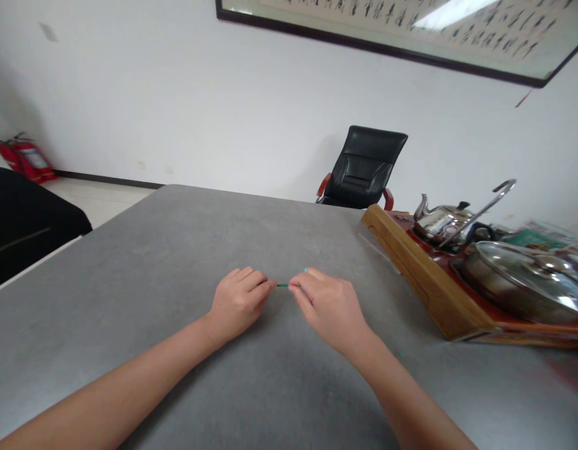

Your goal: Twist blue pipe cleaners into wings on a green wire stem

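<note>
Well, reading the head view from left to right, a red fire extinguisher (pixel 24 159) lies tilted by the far wall, and beyond the frame's edge a black padded object (pixel 21 225) is cut off, so I can't tell what it is. The grey tabletop (pixel 129 262) runs under both forearms. My left hand (pixel 239 303) and right hand (pixel 328 309) are close together, fingertips curled inward, apparently pinching a thin green rod (pixel 282 285) between them just above the tabletop. Its ends disappear into the fingers, so I can't judge its length or how firmly each hand holds it. A tiny teal speck (pixel 305 270) above the right fingers is too small to identify. Such a slim rod could slip if either pinch eased, then roll across the smooth tabletop. Further right, a black office chair (pixel 363 165) stands beyond the table. A wooden-edged tray (pixel 424 275) holds a steel kettle (pixel 441 222) and a glass-lidded pan (pixel 523 281); a sideways drift of the right wrist could bring it nearer that tray. Items behind the pan are blurred and cut off.
</note>
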`<state>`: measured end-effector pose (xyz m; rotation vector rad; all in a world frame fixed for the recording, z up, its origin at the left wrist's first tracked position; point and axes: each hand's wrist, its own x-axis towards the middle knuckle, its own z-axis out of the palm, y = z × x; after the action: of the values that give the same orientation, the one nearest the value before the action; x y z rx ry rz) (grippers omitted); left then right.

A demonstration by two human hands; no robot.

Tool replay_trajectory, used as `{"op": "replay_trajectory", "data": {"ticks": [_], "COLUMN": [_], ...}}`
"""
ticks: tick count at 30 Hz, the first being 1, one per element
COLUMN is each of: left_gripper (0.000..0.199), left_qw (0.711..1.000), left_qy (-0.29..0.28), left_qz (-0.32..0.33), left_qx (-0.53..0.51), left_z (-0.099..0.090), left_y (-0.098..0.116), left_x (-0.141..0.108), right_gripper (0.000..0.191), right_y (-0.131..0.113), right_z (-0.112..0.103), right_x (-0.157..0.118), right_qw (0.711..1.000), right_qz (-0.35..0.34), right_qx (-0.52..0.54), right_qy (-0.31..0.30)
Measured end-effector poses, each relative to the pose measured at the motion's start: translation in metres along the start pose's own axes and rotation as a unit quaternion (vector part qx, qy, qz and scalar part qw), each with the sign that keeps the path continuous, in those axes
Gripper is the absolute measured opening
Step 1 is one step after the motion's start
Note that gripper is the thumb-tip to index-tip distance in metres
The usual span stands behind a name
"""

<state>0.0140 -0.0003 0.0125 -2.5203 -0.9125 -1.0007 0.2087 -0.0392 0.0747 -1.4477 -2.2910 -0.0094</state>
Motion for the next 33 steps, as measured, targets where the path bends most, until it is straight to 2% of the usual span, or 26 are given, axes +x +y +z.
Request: {"op": "replay_trajectory", "data": {"ticks": [5, 10, 13, 15, 19, 22, 27, 33], "left_gripper": [0.020, 0.021, 0.020, 0.020, 0.021, 0.021, 0.021, 0.023], "left_qw": [0.994, 0.980, 0.974, 0.973, 0.974, 0.976, 0.983, 0.987], "left_qy": [0.000, -0.007, -0.008, -0.007, 0.000, 0.002, 0.002, -0.014], "left_qz": [-0.091, -0.168, -0.189, -0.190, -0.173, -0.125, -0.028, 0.028], "left_qx": [-0.053, -0.109, -0.125, -0.130, -0.149, -0.180, -0.180, -0.157], "left_z": [0.004, 0.006, 0.005, 0.005, 0.004, 0.005, 0.004, 0.001], "left_y": [-0.002, 0.000, 0.002, 0.003, 0.003, 0.001, 0.000, 0.000], "left_x": [-0.002, -0.003, -0.003, -0.002, -0.003, -0.004, -0.004, -0.002], "right_gripper": [0.020, 0.017, 0.016, 0.017, 0.017, 0.019, 0.022, 0.022], "right_y": [-0.004, -0.001, 0.006, 0.013, 0.025, 0.030, 0.036, 0.045], "right_z": [0.009, 0.021, 0.034, 0.044, 0.058, 0.058, 0.052, 0.053], "right_x": [-0.003, -0.003, -0.002, 0.000, 0.003, 0.004, 0.002, 0.003], "right_qw": [1.000, 0.995, 0.978, 0.951, 0.874, 0.833, 0.812, 0.775], "right_qz": [-0.010, 0.018, 0.069, 0.114, 0.176, 0.200, 0.178, 0.207], "right_qx": [0.008, 0.096, 0.196, 0.288, 0.453, 0.515, 0.550, 0.587], "right_qy": [-0.013, -0.007, -0.005, -0.011, -0.028, -0.032, -0.076, -0.109]}}
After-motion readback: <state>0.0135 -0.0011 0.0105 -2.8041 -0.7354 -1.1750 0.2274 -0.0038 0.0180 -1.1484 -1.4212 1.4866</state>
